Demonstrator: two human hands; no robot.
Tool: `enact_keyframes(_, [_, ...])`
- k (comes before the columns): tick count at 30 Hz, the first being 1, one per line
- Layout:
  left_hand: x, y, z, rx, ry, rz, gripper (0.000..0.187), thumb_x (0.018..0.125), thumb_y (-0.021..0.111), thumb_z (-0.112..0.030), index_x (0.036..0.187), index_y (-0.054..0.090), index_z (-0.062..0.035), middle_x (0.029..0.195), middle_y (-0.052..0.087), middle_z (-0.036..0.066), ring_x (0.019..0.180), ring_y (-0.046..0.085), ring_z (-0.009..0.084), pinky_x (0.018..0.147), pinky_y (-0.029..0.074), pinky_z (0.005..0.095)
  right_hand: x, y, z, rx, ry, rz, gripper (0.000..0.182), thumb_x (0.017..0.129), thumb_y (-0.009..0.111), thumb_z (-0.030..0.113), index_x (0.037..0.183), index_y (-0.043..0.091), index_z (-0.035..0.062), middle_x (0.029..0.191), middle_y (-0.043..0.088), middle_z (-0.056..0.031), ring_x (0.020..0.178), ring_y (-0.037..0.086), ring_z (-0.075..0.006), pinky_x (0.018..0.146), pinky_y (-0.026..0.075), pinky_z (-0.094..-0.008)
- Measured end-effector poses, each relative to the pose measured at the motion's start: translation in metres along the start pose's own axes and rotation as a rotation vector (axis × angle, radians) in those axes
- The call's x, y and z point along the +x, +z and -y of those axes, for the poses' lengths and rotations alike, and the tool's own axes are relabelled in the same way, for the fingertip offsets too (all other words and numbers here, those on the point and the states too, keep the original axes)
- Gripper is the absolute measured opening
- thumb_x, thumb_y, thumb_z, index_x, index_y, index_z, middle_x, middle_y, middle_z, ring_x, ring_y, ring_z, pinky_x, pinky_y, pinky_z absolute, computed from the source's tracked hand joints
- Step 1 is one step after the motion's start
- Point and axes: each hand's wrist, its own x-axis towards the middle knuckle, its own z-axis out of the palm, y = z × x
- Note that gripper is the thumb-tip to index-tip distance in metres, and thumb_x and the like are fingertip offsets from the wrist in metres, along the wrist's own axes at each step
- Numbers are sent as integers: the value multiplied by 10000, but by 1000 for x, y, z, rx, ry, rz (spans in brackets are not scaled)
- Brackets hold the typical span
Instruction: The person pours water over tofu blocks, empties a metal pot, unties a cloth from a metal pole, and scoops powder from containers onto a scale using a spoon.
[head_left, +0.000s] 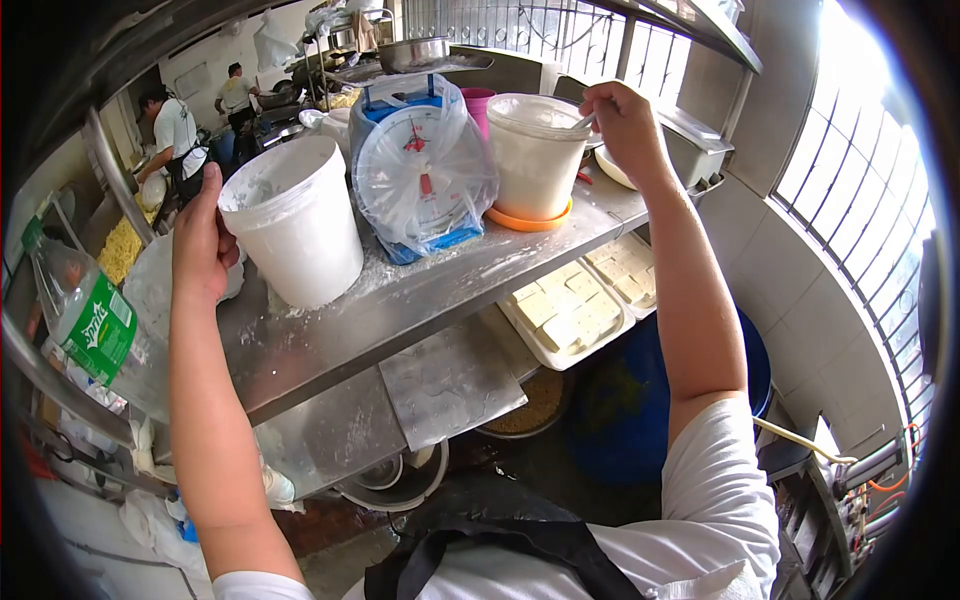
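My left hand [207, 240] is against the left side of a white plastic bucket [300, 235], its thumb upright by the rim and its other fingers partly hidden. The bucket leans slightly on the steel shelf, with white powder smeared inside. My right hand [622, 125] pinches the handle of a spoon [583, 122] at the rim of a translucent tub [535, 170]. White powder fills much of that tub, hiding the spoon's lower end. The tub stands on an orange lid [530, 218]. Between both containers is a blue dial scale [425, 175] wrapped in clear plastic.
Flour dusts the steel shelf [400, 300]. Trays of pale cut blocks [565, 310] lie below it, near a blue drum [620, 400]. A green-labelled plastic bottle [95, 320] is at left. Two people [180, 135] work in the background. A metal pan [415, 55] tops the scale.
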Motion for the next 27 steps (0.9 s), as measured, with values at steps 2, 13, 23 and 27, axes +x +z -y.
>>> enact_keyframes(2, [-1, 0, 0, -24, -22, 4, 507, 923, 699, -622, 739, 604, -160, 580, 426, -82, 428, 308, 53, 402, 213, 253, -1, 2, 0, -29, 28, 48, 266, 966, 514, 130, 1081, 724, 13, 894, 756, -64, 774, 677, -155, 774, 550, -320])
enact_keyframes(13, [14, -10, 13, -109, 41, 125, 237, 916, 734, -349, 832, 657, -142, 637, 540, -64, 436, 416, 45, 379, 238, 241, -19, -7, 27, 357, -82, -223, 218, 994, 535, 39, 1149, 676, -22, 977, 754, -80, 758, 623, -85, 682, 516, -240])
enact_keyframes(23, [-13, 5, 1, -88, 234, 101, 256, 958, 713, -294, 844, 663, -70, 668, 557, -54, 501, 431, 35, 440, 282, 236, -95, 42, 160, 1082, -196, -95, 234, 1011, 511, -37, 1200, 649, -36, 1064, 741, -183, 798, 678, -152, 735, 566, -292])
enact_keyframes(27, [-31, 10, -7, -10, 356, 123, 208, 977, 703, -214, 884, 693, -29, 705, 572, -69, 607, 442, 10, 532, 323, 223, -107, 75, 191, 757, -232, 81, 184, 1029, 494, -4, 1136, 640, -35, 1026, 728, -102, 796, 671, -137, 712, 563, -290])
